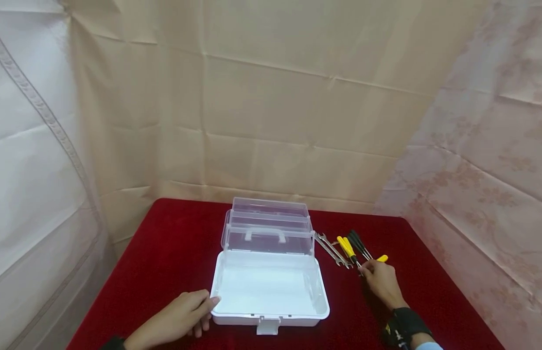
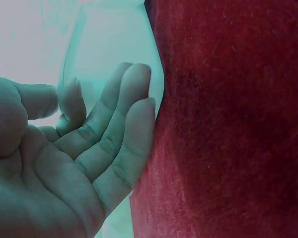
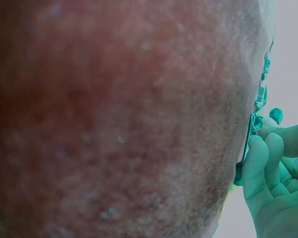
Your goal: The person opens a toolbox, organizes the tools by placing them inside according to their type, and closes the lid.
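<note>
A white toolbox (image 1: 271,287) lies open on the red cloth, its clear lid and trays (image 1: 268,228) folded back. My left hand (image 1: 183,313) grips its front left corner, thumb over the rim and fingers along the outer wall; in the left wrist view those fingers (image 2: 139,124) lie against the white side. To the right of the box, my right hand (image 1: 382,282) pinches a screwdriver at the tools' near end; I cannot tell which one. A yellow-handled screwdriver (image 1: 346,247) points toward its fingertips, and another yellow handle (image 1: 383,258) shows behind the hand.
Metal wrenches (image 1: 329,250) lie between the toolbox and the screwdrivers. Dark-handled screwdrivers (image 1: 356,240) rest beside the yellow one. The red-covered table (image 1: 174,253) is bordered by a beige cloth (image 1: 271,112) at the back and pale cloths at both sides.
</note>
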The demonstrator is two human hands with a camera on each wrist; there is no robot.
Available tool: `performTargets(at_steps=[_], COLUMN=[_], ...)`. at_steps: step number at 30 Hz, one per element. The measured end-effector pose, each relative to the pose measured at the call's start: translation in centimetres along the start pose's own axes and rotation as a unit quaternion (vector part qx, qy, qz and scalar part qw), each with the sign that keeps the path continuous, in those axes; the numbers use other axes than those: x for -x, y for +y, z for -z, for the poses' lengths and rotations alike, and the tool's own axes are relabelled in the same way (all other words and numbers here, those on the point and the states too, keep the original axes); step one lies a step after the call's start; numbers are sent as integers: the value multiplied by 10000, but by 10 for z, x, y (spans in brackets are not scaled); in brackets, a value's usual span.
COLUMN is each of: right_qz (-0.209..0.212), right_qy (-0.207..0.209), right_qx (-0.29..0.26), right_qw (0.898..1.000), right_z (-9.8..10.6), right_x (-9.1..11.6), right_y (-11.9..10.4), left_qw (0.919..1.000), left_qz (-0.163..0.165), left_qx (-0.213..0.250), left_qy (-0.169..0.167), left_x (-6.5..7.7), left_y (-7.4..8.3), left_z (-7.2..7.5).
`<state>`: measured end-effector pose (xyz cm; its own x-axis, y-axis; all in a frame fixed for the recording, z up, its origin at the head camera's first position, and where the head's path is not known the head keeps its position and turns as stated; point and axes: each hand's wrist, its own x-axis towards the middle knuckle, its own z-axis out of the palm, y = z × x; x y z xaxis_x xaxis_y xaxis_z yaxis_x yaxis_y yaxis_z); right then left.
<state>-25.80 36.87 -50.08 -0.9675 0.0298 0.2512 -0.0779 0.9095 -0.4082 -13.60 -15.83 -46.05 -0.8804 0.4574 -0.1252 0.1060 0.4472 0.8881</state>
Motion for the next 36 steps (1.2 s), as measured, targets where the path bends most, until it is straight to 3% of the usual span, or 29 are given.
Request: performTargets(at_steps=[11,22,36], right_qz=[-482,-610,-478], right_qy=[-178,-185,-248], right_qx=[-555,-776,-988], right_qw=[9971,9949,9937], right_z=[7,10,16], right_x=[5,12,20], right_y=[-13,-22,-33], left_qw=[9995,9997,9996], left_qz=[151,144,155], left_qx=[262,-137,-136], left_qy=[-39,158,182], left_x=[0,-2,-2], left_y=[-1,-2,-3], left_z=[-3,-3,-5])
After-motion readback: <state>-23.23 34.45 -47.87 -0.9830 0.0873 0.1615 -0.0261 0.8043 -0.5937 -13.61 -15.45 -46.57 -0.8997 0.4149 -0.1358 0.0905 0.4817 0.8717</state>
